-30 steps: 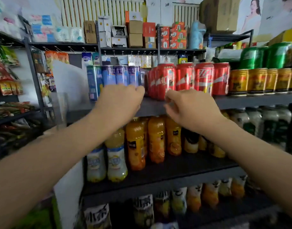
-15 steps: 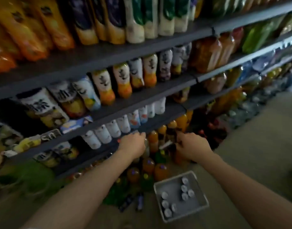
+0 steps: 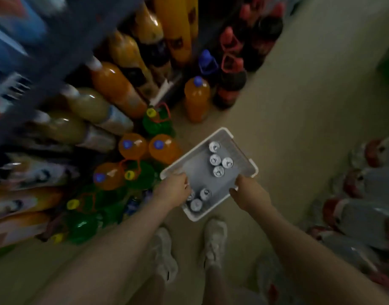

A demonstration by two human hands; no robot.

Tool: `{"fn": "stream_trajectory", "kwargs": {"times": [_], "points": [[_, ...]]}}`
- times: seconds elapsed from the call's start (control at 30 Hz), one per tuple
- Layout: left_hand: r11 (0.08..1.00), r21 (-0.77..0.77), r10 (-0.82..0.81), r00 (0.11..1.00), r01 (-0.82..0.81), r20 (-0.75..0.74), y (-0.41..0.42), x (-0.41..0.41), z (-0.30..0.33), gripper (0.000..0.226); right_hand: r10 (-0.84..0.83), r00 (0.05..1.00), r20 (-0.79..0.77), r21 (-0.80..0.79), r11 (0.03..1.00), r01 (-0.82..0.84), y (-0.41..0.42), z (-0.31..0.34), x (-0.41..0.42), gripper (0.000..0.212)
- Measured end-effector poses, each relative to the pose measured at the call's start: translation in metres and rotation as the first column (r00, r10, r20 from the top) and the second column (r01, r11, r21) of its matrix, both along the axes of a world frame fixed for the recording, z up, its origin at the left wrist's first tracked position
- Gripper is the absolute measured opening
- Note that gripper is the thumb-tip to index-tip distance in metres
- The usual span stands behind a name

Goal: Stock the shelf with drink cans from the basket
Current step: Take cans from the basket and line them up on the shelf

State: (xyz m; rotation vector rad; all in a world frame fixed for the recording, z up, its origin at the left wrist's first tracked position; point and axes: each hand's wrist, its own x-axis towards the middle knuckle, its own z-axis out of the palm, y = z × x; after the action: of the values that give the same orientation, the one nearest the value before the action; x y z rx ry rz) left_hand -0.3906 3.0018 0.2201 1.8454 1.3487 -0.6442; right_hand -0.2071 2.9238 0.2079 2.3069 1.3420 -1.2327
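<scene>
I had the basket (image 3: 244, 150) on the floor at lower centre of the frame, cans (image 3: 219, 160) upright for easy grabbing, my left hand (image 3: 175, 190) curled over the near ones, my right hand (image 3: 247, 192) loosely curled at its rim, grip unclear.

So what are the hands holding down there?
Nothing clearly. Left hand reaches into the white basket above the cans; right hand is at its rim; any grip is hidden.

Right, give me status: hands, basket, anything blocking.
Left hand down among near cans, grip unclear. Right hand at basket rim, grip unclear. Four cans at far end. Nothing blocking.
</scene>
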Motion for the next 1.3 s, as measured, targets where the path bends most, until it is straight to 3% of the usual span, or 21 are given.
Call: {"fn": "stream_trajectory", "kwargs": {"times": [0.23,0.43,0.63,0.73,0.83,0.93,1.1,1.2,1.3], "points": [[0.943,0.071,-0.304,0.927,0.326,-0.219,-0.014,-0.006,-0.197,0.032,-0.107,0.993,0.043,0.054,0.993,0.105,-0.001,-0.204,-0.015,0.035],[0.940,0.132,-0.290,0.941,0.314,-0.174,-0.006,-0.019,-0.264,0.053,-0.235,0.967,0.103,0.176,0.961,0.215,0.019,-0.270,-0.027,0.064],[0.993,0.076,-0.081,0.992,0.089,-0.099,-0.013,-0.019,-0.282,0.067,-0.363,0.928,0.088,0.243,0.911,0.333,0.016,-0.278,-0.037,0.069],[0.999,0.029,-0.015,1.000,0.016,-0.017,-0.016,-0.019,-0.286,0.069,-0.284,0.953,0.105,0.211,0.943,0.258,0.008,-0.277,-0.047,0.066],[0.997,-0.016,-0.078,0.995,0.079,0.064,-0.012,-0.023,-0.288,0.059,-0.151,0.981,0.123,0.190,0.974,0.126,0.008,-0.278,-0.053,0.059],[0.999,0.042,0.003,0.997,-0.006,0.078,-0.010,-0.022,-0.286,0.047,-0.054,0.990,0.131,0.168,0.985,0.031,0.011,-0.275,-0.054,0.049],[0.985,0.153,-0.054,0.990,0.075,-0.132,-0.011,0.001,-0.289,0.040,-0.266,0.959,-0.096,0.194,0.940,0.280,0.006,-0.251,-0.045,0.045],[0.978,0.188,-0.064,0.988,0.090,-0.143,-0.006,0.007,-0.281,0.041,-0.305,0.931,-0.198,0.265,0.898,0.351,0.005,-0.229,-0.039,0.048],[0.941,0.290,-0.161,0.985,0.173,-0.065,-0.004,0.001,-0.242,0.036,-0.253,0.945,-0.209,0.356,0.880,0.314,0.008,-0.195,-0.027,0.052]]}}
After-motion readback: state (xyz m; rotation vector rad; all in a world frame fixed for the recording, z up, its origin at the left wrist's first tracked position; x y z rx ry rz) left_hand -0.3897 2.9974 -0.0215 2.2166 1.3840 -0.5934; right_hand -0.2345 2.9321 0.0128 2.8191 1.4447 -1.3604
